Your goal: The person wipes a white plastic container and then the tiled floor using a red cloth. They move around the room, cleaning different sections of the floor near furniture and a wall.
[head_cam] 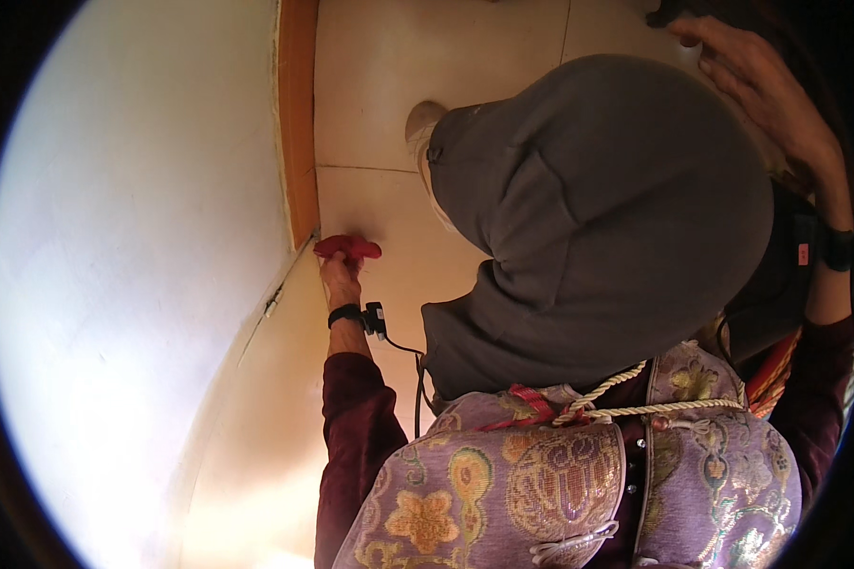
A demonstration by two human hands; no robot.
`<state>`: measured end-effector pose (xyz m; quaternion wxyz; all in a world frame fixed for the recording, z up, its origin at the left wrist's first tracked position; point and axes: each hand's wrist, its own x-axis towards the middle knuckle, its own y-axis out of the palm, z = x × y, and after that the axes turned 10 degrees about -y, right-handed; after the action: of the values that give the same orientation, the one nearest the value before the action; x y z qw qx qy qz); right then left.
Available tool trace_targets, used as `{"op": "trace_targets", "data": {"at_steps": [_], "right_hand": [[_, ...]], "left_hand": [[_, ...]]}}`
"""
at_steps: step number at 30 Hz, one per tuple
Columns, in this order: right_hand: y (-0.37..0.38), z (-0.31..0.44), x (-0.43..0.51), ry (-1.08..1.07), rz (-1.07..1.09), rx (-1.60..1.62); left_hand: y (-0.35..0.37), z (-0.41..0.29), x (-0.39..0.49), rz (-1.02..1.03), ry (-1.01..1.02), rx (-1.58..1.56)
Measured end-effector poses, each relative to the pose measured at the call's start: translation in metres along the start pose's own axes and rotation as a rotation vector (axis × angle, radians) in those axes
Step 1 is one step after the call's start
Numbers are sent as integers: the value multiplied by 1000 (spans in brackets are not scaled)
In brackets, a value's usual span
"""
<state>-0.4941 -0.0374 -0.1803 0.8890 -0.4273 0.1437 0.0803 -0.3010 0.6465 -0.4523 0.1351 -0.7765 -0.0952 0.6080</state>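
My left hand (341, 274) reaches down to the floor by the wall corner, holding a bunched red cloth (349, 247). The cloth lies close to the end of the orange-brown baseboard (297, 128). A black wrist strap with a small device (374, 318) and a cable is on my left wrist. At the upper right, my right hand (754, 85) is beside my bent knee, near a dark object at the frame's edge; its fingers are partly bent, and whether they touch anything is unclear.
A pale wall (149, 213) rises at the left. Light floor tiles (370, 85) with dark joints lie ahead. A shoe (427, 124) and my grey-trousered leg (612, 199) fill the middle. The cable (418, 398) hangs beside the leg.
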Motion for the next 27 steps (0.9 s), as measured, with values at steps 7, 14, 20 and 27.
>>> {"op": "trace_targets", "data": {"at_steps": [7, 14, 20, 27], "right_hand": [[0, -2, 3, -16, 37, -81], [4, -7, 2, -10, 51, -111], [9, -15, -2, 29, 70, -124], [8, -11, -1, 30, 86, -86]], "left_hand": [[32, -20, 13, -203, 330, 26], [52, -24, 31, -339, 689, 639], [93, -40, 48, -346, 829, 1592], [180, -94, 72, -357, 885, 1374]]}}
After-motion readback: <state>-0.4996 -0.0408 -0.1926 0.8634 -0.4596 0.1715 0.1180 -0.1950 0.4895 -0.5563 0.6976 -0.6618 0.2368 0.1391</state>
